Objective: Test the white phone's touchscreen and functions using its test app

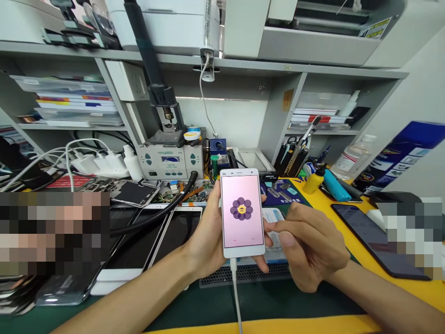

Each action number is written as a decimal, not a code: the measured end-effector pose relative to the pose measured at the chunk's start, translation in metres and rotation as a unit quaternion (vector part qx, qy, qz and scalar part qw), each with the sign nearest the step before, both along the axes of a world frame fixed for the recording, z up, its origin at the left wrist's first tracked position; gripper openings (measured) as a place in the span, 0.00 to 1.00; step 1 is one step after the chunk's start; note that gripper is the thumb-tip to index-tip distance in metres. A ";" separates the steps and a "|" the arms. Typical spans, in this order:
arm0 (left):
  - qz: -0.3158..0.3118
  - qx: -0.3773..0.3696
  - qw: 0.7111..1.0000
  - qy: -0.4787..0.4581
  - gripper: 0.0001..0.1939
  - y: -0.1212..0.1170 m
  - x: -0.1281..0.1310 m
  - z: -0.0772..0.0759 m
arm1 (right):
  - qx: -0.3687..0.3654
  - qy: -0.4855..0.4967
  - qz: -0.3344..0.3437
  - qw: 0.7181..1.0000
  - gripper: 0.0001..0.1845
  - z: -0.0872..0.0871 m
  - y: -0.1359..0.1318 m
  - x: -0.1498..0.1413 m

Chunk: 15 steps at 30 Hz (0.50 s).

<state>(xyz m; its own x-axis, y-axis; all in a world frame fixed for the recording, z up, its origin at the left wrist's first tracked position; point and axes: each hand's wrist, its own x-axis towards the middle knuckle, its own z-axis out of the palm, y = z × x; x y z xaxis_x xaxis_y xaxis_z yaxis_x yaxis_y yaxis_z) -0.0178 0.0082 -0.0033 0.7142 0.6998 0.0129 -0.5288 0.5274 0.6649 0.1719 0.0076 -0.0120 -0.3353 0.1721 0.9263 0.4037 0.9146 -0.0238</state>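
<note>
My left hand (205,241) holds a white smartphone (242,212) upright from behind, fingers wrapped round its edges. The screen glows pink with a dark flower icon in the middle. A white cable (236,292) plugs into the phone's bottom and runs down toward me. My right hand (309,246) sits just right of the phone, fingers curled, with the thumb and forefinger tip near the phone's lower right edge. Whether it touches the phone is unclear.
A soldering station (170,160) stands behind, with white chargers (97,162) and cables to its left. Dark phones and screens (139,241) lie on the left. A black phone (375,236) lies on the yellow mat at right. Bottles and tools (313,178) stand behind.
</note>
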 end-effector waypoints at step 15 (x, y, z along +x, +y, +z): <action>0.022 -0.049 0.998 -0.045 0.40 -0.004 -0.002 -0.003 | -0.008 0.029 -0.008 1.000 0.09 0.028 -0.031 -0.024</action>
